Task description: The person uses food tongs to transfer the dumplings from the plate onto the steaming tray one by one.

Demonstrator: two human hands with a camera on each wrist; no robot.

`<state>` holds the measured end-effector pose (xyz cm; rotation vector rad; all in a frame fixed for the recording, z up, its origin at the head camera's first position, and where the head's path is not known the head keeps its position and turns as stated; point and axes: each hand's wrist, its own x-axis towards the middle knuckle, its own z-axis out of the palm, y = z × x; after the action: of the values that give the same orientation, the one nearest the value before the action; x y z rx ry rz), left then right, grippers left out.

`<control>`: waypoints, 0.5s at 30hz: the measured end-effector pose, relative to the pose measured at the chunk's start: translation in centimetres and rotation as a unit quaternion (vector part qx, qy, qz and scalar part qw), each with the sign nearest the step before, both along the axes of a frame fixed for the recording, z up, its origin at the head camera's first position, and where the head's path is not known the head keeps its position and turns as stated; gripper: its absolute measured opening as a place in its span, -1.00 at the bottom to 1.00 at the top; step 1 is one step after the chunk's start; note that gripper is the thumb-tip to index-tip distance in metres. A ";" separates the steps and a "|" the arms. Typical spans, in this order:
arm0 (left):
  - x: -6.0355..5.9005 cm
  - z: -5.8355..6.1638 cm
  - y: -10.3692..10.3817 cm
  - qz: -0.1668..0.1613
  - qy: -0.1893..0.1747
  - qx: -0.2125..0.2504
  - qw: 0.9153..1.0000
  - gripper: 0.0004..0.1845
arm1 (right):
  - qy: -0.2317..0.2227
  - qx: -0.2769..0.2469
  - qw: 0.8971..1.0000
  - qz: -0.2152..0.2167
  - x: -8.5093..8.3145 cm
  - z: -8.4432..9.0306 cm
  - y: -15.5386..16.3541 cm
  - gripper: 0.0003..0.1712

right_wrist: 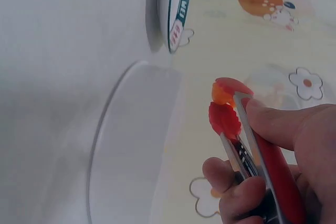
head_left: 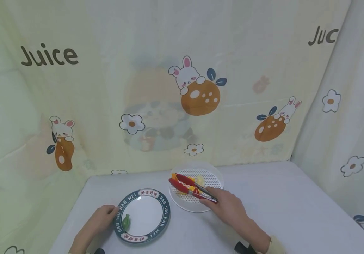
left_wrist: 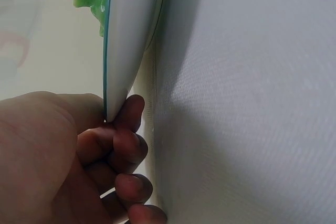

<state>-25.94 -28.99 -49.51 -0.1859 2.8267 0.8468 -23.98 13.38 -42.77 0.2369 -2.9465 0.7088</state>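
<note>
My left hand pinches the left rim of a white plate with a dark green lettered border, thumb above and fingers beneath in the left wrist view. On the plate lies a small green vegetable-like piece. My right hand grips red-tipped metal tongs over a round white perforated basket. Between the tongs' tips shows an orange piece in the right wrist view. Below the tongs, the basket holds a pale yellow piece and several orange and red bits, partly hidden.
The plate and basket stand side by side on a white-covered table. A printed curtain with rabbits and flowers hangs along the table's back edge, and another stretch hangs on the right.
</note>
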 end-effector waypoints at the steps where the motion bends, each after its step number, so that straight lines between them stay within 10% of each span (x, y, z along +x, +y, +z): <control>1: 0.0 0.0 0.0 -0.001 0.000 0.000 1.000 -0.58 | 0.001 0.004 1.000 -0.003 -0.2 0.0 0.3 -0.28; 15: 0.2 0.2 0.0 -0.001 0.003 0.006 1.000 -0.60 | -0.029 0.046 0.998 -0.012 -1.6 -0.9 2.4 -0.33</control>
<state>-25.77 -28.94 -49.32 -0.1799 2.8257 0.8637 -25.62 15.80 -43.67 0.1921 -3.0353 0.5867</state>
